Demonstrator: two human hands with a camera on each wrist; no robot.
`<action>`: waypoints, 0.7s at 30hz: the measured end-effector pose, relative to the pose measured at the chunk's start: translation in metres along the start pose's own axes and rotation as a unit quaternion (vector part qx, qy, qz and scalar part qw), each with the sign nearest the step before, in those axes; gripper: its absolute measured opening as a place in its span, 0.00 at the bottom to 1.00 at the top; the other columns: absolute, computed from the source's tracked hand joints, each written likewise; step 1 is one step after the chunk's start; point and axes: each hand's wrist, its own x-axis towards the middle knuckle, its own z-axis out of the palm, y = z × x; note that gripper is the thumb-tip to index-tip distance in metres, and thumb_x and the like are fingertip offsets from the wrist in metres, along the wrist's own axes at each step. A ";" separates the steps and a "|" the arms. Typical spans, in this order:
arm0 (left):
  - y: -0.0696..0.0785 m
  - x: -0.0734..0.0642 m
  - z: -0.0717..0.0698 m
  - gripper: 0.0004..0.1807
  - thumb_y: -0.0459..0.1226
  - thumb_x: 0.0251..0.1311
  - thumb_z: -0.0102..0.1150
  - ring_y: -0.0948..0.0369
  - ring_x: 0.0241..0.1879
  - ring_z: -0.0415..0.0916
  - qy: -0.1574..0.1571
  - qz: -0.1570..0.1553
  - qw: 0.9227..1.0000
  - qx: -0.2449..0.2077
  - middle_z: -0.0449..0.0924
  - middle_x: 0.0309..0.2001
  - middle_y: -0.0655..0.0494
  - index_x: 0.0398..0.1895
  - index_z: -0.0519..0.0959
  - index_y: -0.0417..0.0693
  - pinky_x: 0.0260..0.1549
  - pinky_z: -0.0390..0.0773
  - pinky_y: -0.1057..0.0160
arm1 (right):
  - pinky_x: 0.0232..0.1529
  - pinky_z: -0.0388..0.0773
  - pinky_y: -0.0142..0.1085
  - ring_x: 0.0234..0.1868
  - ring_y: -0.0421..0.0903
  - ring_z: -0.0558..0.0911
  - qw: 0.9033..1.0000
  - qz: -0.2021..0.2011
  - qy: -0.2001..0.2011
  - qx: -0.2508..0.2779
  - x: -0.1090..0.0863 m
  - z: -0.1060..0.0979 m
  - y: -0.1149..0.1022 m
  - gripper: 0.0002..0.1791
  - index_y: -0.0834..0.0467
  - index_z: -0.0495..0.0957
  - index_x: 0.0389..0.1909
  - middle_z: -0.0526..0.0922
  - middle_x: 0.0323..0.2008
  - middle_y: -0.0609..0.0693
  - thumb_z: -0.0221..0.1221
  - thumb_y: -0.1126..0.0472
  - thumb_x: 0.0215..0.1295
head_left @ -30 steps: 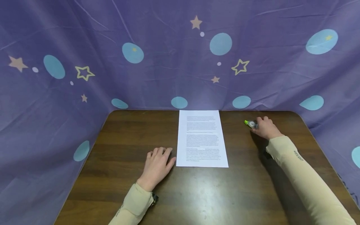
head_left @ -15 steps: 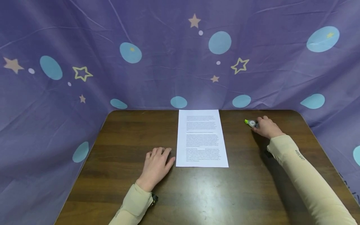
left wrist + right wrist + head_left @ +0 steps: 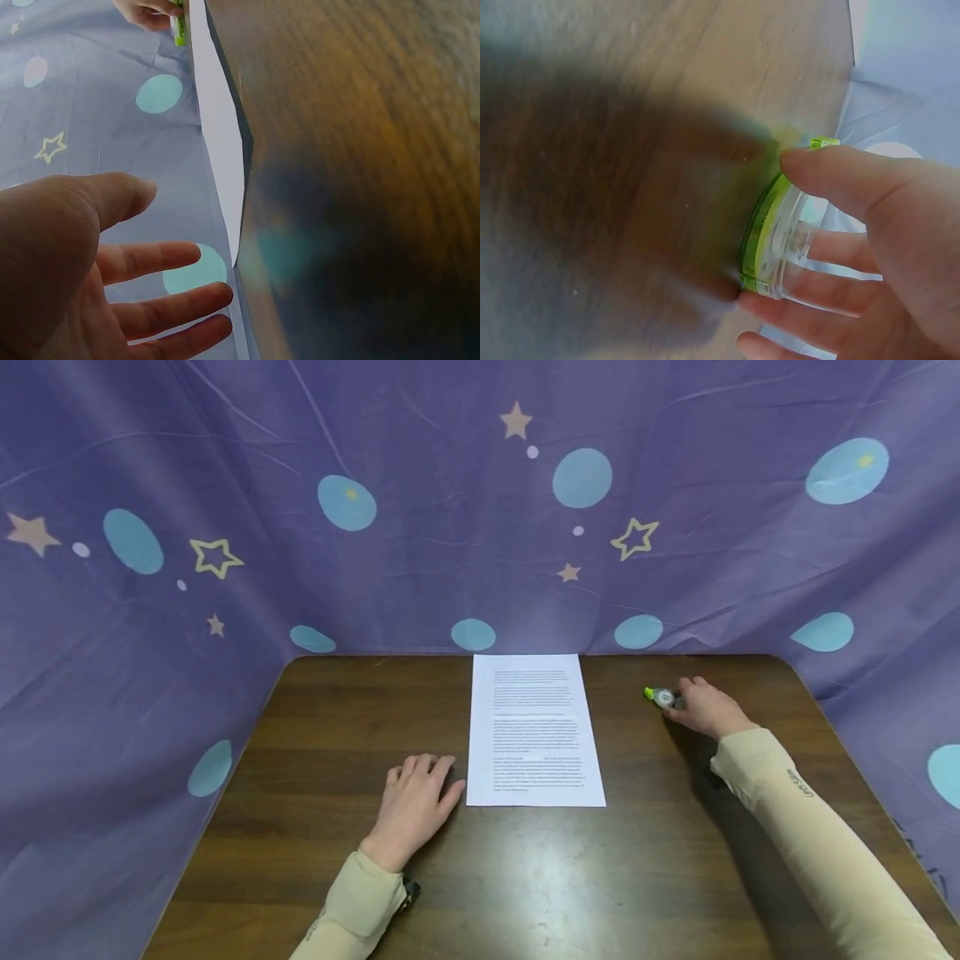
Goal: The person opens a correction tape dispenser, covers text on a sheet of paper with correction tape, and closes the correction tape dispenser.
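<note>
My right hand (image 3: 707, 707) is at the back right of the table, holding a correction tape (image 3: 663, 697) with a clear body and a bright green tip that points left. In the right wrist view the thumb is on one side of the correction tape (image 3: 769, 240) and the fingers are on the other, its green edge close over the wood. My left hand (image 3: 412, 814) rests on the table with relaxed fingers, its thumb near the lower left edge of a printed sheet of paper (image 3: 483, 735). The left wrist view shows that hand (image 3: 52, 247) with nothing in it.
The brown wooden table (image 3: 330, 718) has rounded back corners. A purple curtain (image 3: 435, 585) with stars and blue ovals hangs right behind it and along the sides. The paper's far end reaches the table's back edge.
My right hand and the correction tape have shifted slightly left and toward me. The whole head view has moved a little. My left hand stays beside the paper.
</note>
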 end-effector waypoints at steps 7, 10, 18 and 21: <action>-0.001 0.000 -0.001 0.24 0.50 0.74 0.61 0.43 0.57 0.76 0.003 0.005 1.000 -0.008 0.82 0.54 0.41 0.63 0.81 0.45 0.51 0.73 0.38 | 0.44 0.78 0.63 0.45 0.67 0.81 1.000 -0.012 0.002 -0.008 -0.012 -0.002 -0.015 0.30 0.76 0.70 0.57 0.77 0.45 0.71 0.66 0.56 0.69; -0.002 0.001 -0.002 0.24 0.50 0.74 0.60 0.42 0.57 0.76 0.002 0.006 1.000 -0.010 0.82 0.55 0.41 0.63 0.80 0.45 0.52 0.73 0.37 | 0.41 0.78 0.60 0.40 0.63 0.82 1.000 -0.025 0.011 -0.013 -0.017 -0.003 -0.026 0.28 0.75 0.70 0.56 0.78 0.41 0.68 0.67 0.57 0.68; -0.006 0.002 -0.006 0.23 0.49 0.74 0.61 0.42 0.57 0.76 0.004 0.003 1.000 -0.013 0.82 0.54 0.41 0.63 0.81 0.44 0.53 0.73 0.36 | 0.34 0.78 0.56 0.31 0.56 0.80 0.995 -0.073 0.052 -0.043 -0.033 -0.007 -0.056 0.25 0.70 0.72 0.51 0.79 0.34 0.61 0.69 0.57 0.65; -0.006 0.002 -0.005 0.23 0.49 0.74 0.61 0.41 0.57 0.76 0.001 0.006 1.000 -0.014 0.81 0.54 0.40 0.63 0.81 0.44 0.53 0.73 0.35 | 0.31 0.77 0.55 0.29 0.54 0.79 0.993 -0.087 0.067 -0.051 -0.039 -0.009 -0.067 0.24 0.69 0.73 0.49 0.79 0.32 0.59 0.70 0.57 0.65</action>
